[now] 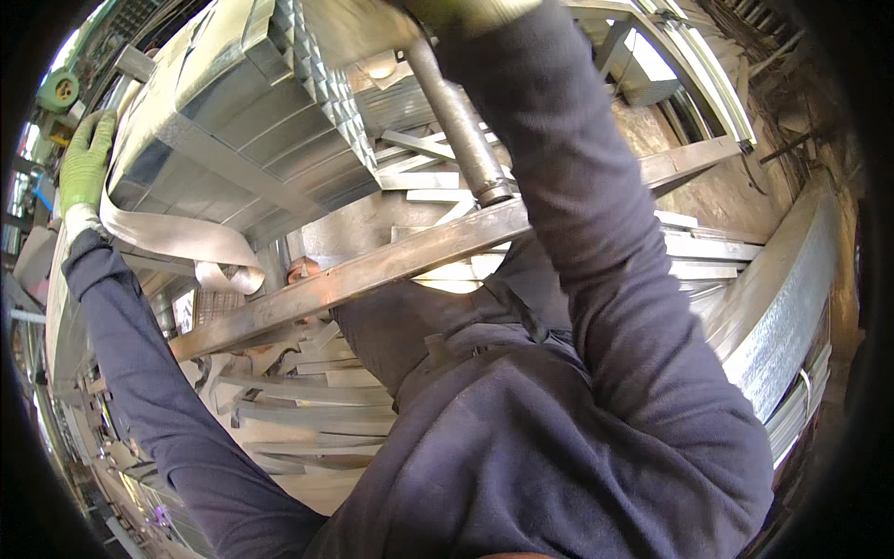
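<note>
My left hand, in a green glove, rests against the left side of a large bundle of shiny metal pieces. Its fingers are stretched out along a pale, flat webbing strap, which runs down the bundle's side and hangs in a loose loop below. At the top edge is my right hand, also gloved in green, cut off by the frame and blurred, so its fingers are hidden. Beside it a beige shape is smeared by motion; I cannot make out what it is.
A long square metal bar crosses in front of my body, with a round steel pipe rising from it. Metal strips lie on the floor below. Long curved-looking metal profiles stand at the right, near a metal frame.
</note>
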Motion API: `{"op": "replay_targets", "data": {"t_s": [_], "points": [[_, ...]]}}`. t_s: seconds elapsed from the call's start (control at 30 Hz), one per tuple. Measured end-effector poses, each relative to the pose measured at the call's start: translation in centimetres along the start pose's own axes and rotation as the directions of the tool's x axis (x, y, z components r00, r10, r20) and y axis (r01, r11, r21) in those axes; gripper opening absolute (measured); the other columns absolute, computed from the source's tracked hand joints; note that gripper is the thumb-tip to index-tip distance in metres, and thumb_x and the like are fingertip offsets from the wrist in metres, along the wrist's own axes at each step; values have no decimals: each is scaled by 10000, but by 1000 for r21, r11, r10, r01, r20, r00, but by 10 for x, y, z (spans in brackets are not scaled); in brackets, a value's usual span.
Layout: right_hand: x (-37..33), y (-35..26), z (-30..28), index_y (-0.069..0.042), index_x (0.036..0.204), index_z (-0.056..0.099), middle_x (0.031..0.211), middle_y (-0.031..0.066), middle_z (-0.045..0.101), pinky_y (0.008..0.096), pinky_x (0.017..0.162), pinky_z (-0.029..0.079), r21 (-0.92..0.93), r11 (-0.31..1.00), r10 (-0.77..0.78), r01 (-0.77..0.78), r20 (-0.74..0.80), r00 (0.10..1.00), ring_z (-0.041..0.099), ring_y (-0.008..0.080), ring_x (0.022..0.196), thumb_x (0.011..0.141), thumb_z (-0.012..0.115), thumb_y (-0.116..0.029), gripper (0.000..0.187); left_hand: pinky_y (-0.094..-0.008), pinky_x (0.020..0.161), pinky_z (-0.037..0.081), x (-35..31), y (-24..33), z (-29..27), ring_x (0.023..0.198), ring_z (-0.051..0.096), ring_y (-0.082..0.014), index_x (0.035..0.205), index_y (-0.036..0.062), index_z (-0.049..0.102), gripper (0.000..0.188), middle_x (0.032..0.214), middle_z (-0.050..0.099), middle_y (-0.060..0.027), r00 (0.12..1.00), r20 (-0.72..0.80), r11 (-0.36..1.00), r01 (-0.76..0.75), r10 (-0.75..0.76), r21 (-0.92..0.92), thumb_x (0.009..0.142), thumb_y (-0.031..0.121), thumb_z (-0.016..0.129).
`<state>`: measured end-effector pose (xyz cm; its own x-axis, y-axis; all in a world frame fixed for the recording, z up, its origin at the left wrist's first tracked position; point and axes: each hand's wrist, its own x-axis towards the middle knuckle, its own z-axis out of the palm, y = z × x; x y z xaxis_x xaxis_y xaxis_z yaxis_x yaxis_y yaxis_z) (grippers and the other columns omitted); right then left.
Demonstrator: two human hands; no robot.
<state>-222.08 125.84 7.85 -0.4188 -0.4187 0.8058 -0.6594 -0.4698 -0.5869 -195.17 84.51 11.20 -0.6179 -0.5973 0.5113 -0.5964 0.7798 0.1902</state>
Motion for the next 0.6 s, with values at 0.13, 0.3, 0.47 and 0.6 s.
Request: {"op": "replay_targets", "data": {"t_s": [0.13, 0.3, 0.47, 0.6], "points": [[-94, 75, -12, 62, 1484, 449, 1300, 273, 674, 386, 1028, 524, 53, 877, 481, -478, -90, 872, 674, 338, 1172, 903, 675, -170, 665, -382, 1053, 485, 5, -6, 2, 1203, 674, -285, 1351, 115, 701, 554, 1294, 726, -159, 997, -20, 994, -78, 80, 74, 1032, 559, 606], [-174, 149, 34, 17, 1616, 306, 1432, 293, 595, 390, 1074, 484, 196, 602, 792, -774, -25, 610, 617, 353, 1284, 952, 700, -231, 811, -360, 1064, 474, 10, -12, 2, 1201, 668, -260, 1350, 131, 704, 514, 1302, 724, -138, 999, 10, 999, -37, 37, 2, 1048, 532, 596], [-188, 159, 49, 26, 1571, 371, 1363, 300, 626, 399, 1077, 484, 128, 578, 794, -806, 138, 592, 630, 383, 1247, 916, 709, -188, 767, -361, 1062, 472, 12, -11, 3, 1212, 665, -269, 1375, 122, 681, 531, 1336, 711, -131, 1000, 14, 1000, -18, 18, 8, 1052, 529, 574], [-185, 139, 43, 13, 1587, 338, 1350, 303, 629, 378, 1052, 513, 267, 459, 857, -847, 119, 502, 645, 351, 1226, 933, 681, -151, 756, -355, 1079, 461, 14, -12, 1, 1242, 652, -293, 1380, 123, 679, 554, 1360, 697, -143, 996, 18, 993, -85, 84, 79, 1034, 542, 572]]}}
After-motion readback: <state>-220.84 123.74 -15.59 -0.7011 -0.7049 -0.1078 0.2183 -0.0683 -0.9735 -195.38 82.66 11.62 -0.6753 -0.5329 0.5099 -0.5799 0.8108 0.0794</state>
